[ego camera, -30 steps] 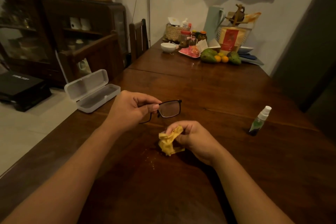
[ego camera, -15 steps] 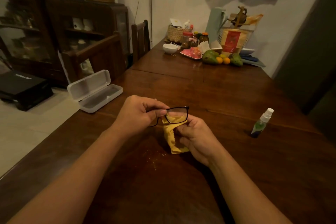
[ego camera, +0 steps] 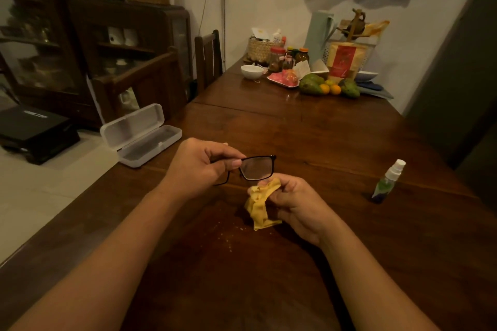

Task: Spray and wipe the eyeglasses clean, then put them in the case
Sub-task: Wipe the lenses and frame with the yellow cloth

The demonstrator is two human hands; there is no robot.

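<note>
My left hand (ego camera: 200,165) grips the black-framed eyeglasses (ego camera: 257,167) above the dark wooden table (ego camera: 309,129); one lens shows to the right of my thumb, the other is hidden behind my fingers. Just below that lens, my right hand (ego camera: 298,205) holds a crumpled yellow cloth (ego camera: 259,204), which hangs down toward the table and sits close under the frame without covering the lens. A clear plastic glasses case (ego camera: 139,134) lies open near the table's left edge. A small spray bottle (ego camera: 387,181) with green liquid and a white cap stands upright at the right.
At the table's far end stand a white bowl (ego camera: 252,72), jars, a pink plate, fruit (ego camera: 312,85) and a woven basket. A wooden chair (ego camera: 208,59) and dark cabinets are at the left. Small crumbs lie on the wood before me.
Half a second ago the cloth was pressed up behind the lens; now my right hand has drawn it down and away from the lens. My left hand keeps its hold on the glasses.
</note>
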